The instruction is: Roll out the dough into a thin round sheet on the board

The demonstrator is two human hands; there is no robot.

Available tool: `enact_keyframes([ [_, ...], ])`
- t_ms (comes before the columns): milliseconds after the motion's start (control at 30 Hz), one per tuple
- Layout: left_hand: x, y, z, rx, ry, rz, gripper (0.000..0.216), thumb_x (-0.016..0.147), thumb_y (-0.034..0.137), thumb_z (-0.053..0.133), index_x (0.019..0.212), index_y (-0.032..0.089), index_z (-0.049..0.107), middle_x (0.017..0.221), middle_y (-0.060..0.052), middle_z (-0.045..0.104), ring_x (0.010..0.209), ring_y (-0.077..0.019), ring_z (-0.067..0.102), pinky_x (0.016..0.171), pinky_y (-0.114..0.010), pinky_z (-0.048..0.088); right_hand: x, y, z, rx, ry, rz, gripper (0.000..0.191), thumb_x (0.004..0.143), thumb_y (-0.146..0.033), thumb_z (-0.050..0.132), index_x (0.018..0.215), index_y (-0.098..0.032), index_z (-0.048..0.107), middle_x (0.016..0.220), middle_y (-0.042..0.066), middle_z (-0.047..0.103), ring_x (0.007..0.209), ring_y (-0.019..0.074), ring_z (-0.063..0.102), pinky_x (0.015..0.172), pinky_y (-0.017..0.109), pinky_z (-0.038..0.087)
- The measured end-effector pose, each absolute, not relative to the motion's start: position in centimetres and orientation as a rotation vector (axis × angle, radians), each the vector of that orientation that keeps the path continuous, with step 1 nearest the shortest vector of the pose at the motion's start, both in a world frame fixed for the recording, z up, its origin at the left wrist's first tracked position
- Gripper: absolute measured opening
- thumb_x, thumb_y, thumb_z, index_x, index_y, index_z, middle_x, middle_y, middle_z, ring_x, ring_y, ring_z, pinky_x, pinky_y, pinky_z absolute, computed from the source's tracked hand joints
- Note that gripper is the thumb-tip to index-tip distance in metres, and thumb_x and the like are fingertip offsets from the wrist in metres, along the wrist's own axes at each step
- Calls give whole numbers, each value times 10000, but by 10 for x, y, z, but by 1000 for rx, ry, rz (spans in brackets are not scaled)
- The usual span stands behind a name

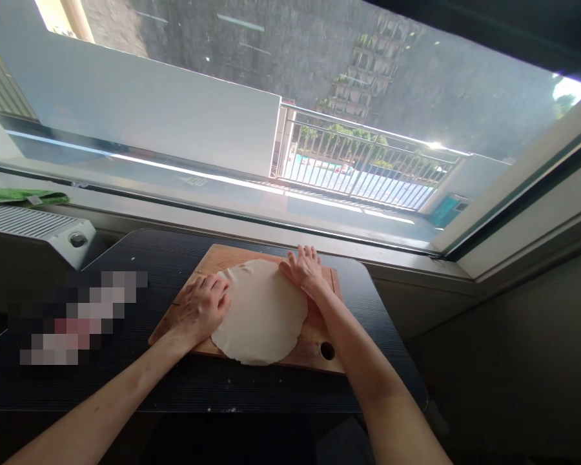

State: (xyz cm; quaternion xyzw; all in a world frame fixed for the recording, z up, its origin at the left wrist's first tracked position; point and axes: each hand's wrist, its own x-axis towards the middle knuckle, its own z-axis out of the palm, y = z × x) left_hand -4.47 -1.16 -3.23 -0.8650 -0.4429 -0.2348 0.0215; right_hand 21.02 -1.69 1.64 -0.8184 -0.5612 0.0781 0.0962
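A thin round sheet of pale dough [264, 313] lies spread on a wooden board [314, 345]. My left hand [202, 305] rests on the dough's left edge, its fingers curled over the rim. At the far right edge of the dough my right hand [304, 266] lies flat with fingers stretched out and spread. Both forearms reach in from the bottom of the view.
The board sits on a dark ribbed table [174, 381] under a large window [290, 129]. A white radiator [33, 226] stands at the left with a green cloth [22, 195] on the sill above. A blurred patch [80, 316] covers something on the table's left.
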Motion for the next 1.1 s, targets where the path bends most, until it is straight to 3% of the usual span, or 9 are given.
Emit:
enact_keyframes([
  [100, -45, -12, -33, -2679, -1371, -715, 152, 903, 274, 463, 951, 234, 602, 1002, -65, 652, 989, -261, 561, 933, -419, 439, 174, -41, 3, -2210, -1891, 249, 636, 1011, -565, 276, 1525, -197, 346, 1605, 106, 323, 1516, 284, 163, 1192, 495, 192],
  [200, -45, -12, -34, -2668, -1358, -715, 154, 908, 278, 459, 956, 228, 597, 1026, -75, 652, 994, -269, 561, 931, -428, 441, 158, -54, -5, -2040, -2066, 119, 647, 1004, -574, 316, 1528, -197, 348, 1599, 100, 342, 1526, 266, 120, 1218, 478, 113],
  [400, -45, -11, -36, -2664, -1336, -733, 150, 908, 268, 464, 959, 217, 595, 1004, -85, 644, 973, -278, 565, 904, -431, 449, 212, -17, 15, -2452, -1608, 249, 684, 1009, -499, 308, 1561, -98, 254, 1643, 161, 203, 1525, 324, 104, 1203, 542, 116],
  [500, -45, -11, -36, -2664, -1348, -735, 140, 902, 267, 470, 941, 222, 597, 1000, -84, 641, 960, -279, 566, 902, -435, 446, 193, -24, 9, -2337, -1684, 364, 698, 1008, -554, 256, 1558, -124, 264, 1622, 150, 269, 1510, 307, 179, 1188, 513, 202],
  [600, -46, -11, -36, -2677, -1351, -736, 151, 906, 267, 468, 962, 220, 601, 1022, -85, 642, 973, -278, 564, 913, -432, 443, 165, -39, -1, -2070, -1963, 247, 685, 1002, -601, 269, 1543, -183, 308, 1593, 107, 345, 1510, 264, 181, 1200, 453, 198],
  [733, -46, -11, -36, -2676, -1351, -724, 155, 911, 273, 470, 967, 218, 603, 1030, -83, 647, 990, -281, 564, 919, -435, 445, 191, -27, 9, -2329, -1755, 241, 688, 1005, -545, 315, 1558, -139, 273, 1630, 137, 254, 1523, 301, 117, 1206, 505, 135],
  [833, -46, -10, -35, -2668, -1338, -711, 168, 916, 276, 463, 972, 207, 605, 1019, -86, 651, 988, -282, 567, 919, -436, 449, 218, -17, 19, -2516, -1468, 323, 702, 1011, -532, 239, 1566, -102, 246, 1635, 156, 231, 1520, 314, 131, 1201, 501, 147],
  [933, -45, -9, -36, -2665, -1332, -713, 173, 917, 278, 461, 971, 202, 607, 1020, -86, 656, 986, -277, 574, 925, -431, 453, 204, -23, 12, -2408, -1579, 396, 737, 997, -576, 235, 1565, -106, 249, 1623, 153, 266, 1508, 309, 182, 1190, 485, 189],
  [1100, -47, -9, -40, -2676, -1353, -720, 180, 904, 288, 467, 955, 210, 621, 1027, -82, 670, 1016, -275, 585, 948, -423, 459, 182, -33, 4, -2243, -1805, 213, 690, 994, -565, 303, 1553, -160, 287, 1624, 117, 273, 1517, 287, 123, 1201, 477, 121],
])
